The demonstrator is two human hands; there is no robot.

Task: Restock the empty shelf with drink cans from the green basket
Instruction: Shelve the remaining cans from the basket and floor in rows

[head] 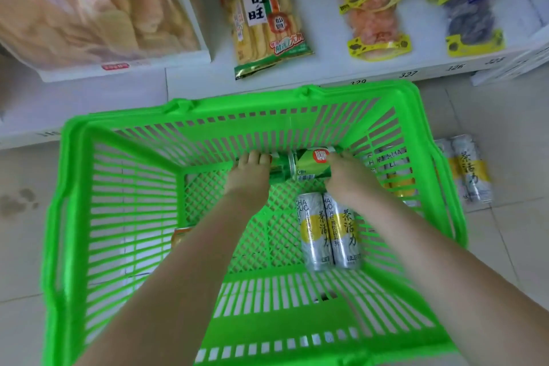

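A green plastic basket (74,217) stands on the tiled floor, seen from above. Both my arms reach down into it. My left hand (248,178) grips the left end of a green drink can (303,165) lying against the far wall, and my right hand (346,177) grips its right end. Whether this is one can or two end to end I cannot tell. Two silver-and-yellow cans (328,230) lie side by side on the basket floor, just below my right wrist. More silver-and-yellow cans (471,169) lie on the floor outside the basket's right wall.
White low shelves run along the top, holding a rice-cracker bag (264,21), a large bag of pale snacks (89,12) and packs with yellow tags (374,9). An orange item (181,233) shows by the basket's left inner wall, behind my left forearm.
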